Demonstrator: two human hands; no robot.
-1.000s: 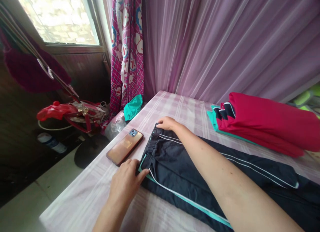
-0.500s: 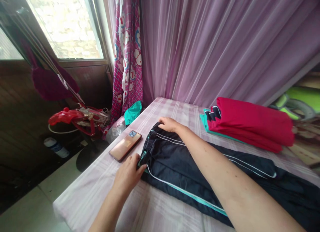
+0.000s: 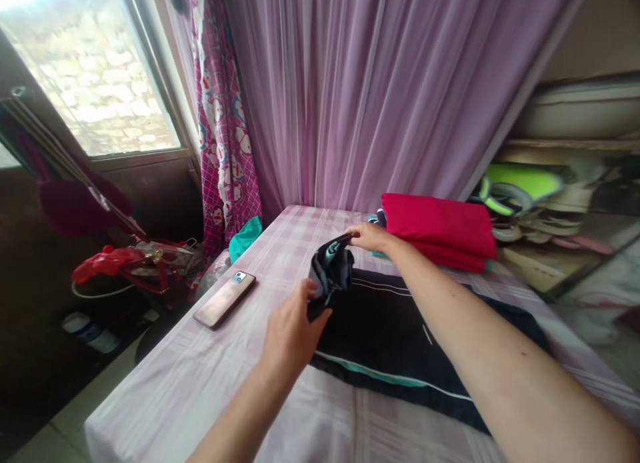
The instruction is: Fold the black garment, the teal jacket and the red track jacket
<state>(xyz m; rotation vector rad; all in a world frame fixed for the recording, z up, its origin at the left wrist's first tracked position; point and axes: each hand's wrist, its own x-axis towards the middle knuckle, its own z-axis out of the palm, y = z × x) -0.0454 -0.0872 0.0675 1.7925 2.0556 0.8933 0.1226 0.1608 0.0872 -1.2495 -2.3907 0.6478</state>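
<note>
Left hand (image 3: 290, 326) pinches the near corner of the dark trousers (image 3: 380, 323), thumb against fingers; right hand (image 3: 369, 238) nips the far corner of the same end in its fingertips. Trousers: bunched end raised between the 2 hands, the rest flat below and right of the left hand, under the right forearm. Probably light, limp, a bit slippery, not fragile; would sag if held at 1 point, so best gripped at 2 corners of the thicker, gathered end, likely elastic. Smooth dark fabric, thin white piping, teal strip along the near edge. Under the left hand, creased checked tablecloth (image 3: 320, 416). Left of that hand, apart: hard, glossy, flat phone (image 3: 225, 302). Just beyond the right hand, thick, soft folded red cloth (image 3: 435, 226); farther, sheer pleated purple curtain (image 3: 340, 103).
</note>
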